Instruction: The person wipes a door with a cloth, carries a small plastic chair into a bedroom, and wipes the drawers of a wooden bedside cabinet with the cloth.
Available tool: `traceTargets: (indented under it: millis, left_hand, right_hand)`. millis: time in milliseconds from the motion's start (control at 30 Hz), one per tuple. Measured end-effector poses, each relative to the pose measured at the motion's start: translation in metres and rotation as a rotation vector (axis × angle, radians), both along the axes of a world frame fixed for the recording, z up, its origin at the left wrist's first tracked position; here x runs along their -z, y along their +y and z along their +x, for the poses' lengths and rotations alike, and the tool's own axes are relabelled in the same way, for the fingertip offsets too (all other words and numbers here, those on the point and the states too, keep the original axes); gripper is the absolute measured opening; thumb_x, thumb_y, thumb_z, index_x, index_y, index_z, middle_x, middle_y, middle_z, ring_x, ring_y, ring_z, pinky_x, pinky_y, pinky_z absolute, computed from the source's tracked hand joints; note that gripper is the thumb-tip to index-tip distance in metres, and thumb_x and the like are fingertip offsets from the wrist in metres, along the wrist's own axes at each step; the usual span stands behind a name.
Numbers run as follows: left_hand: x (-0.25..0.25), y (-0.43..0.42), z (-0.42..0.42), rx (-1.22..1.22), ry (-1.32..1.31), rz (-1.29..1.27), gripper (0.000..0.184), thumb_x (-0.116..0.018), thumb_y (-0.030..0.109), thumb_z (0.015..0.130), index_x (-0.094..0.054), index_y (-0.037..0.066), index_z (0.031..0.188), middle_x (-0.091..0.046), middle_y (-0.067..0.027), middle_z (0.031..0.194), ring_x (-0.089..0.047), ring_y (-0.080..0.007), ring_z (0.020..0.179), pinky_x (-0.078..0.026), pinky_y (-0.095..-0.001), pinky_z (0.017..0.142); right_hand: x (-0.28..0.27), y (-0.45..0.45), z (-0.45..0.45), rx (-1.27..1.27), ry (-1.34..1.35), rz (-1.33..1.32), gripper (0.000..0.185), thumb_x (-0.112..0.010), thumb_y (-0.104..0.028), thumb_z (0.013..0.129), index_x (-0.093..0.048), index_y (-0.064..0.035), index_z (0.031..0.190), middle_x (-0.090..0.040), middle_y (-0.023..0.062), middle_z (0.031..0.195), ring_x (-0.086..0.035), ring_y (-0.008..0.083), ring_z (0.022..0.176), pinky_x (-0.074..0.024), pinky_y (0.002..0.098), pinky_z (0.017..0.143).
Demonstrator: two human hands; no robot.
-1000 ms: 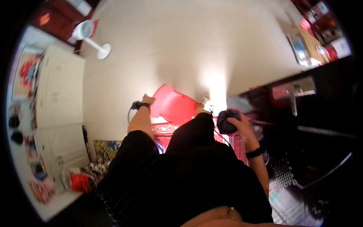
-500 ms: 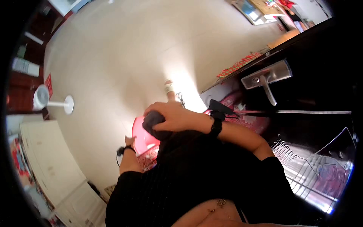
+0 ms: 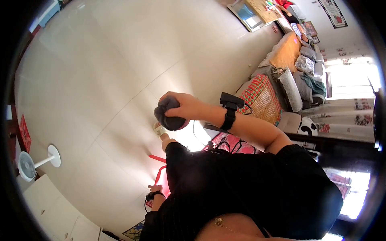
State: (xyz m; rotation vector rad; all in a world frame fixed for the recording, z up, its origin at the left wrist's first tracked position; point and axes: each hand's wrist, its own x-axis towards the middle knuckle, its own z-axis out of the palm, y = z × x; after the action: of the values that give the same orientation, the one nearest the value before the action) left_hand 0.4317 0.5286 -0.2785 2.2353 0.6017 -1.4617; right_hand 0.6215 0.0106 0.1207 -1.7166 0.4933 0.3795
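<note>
My right hand (image 3: pixel 181 108) is closed around a bundled dark grey cloth (image 3: pixel 165 114), held out in front of my body above the floor. Lower on the left, my left hand (image 3: pixel 156 188) grips a red plastic stool (image 3: pixel 160 173). Only the stool's legs and part of its side show; my black clothing hides the rest. Each wrist wears a black strap with a small device on it. Below the grey cloth, a foot in a light sandal (image 3: pixel 159 129) stands on the tiles.
A white fan (image 3: pixel 27 166) and pale cabinets (image 3: pixel 56 209) stand at left. On the right are a sofa with a woven mat (image 3: pixel 261 98), cushions (image 3: pixel 291 90) and a dark door frame (image 3: pixel 341 148). A wooden table (image 3: pixel 263 10) and another person (image 3: pixel 287 16) are at the back.
My view has swung right past the dark door, bringing the sofa and window into sight. My right hand has lifted the grey cloth away from the stool, which sits lower in view.
</note>
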Motion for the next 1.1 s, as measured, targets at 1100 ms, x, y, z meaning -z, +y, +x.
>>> traceTargets:
  millis: [1100]
  left_hand:
    - [-0.243,-0.458,0.45,-0.406,-0.433,-0.172,0.03,-0.069,0.027,0.086,-0.067,0.004,0.105,-0.067,-0.0076,0.096,-0.065,-0.0197,0.081,-0.052,-0.0361,0.067]
  right_hand:
    - [0.001,-0.6,0.046,0.735,-0.151,0.267,0.051,-0.079,-0.027,0.08,-0.067,-0.0023,0.123,-0.074,0.016,0.103,-0.069,0.0252,0.1,-0.0573,0.0397,0.088]
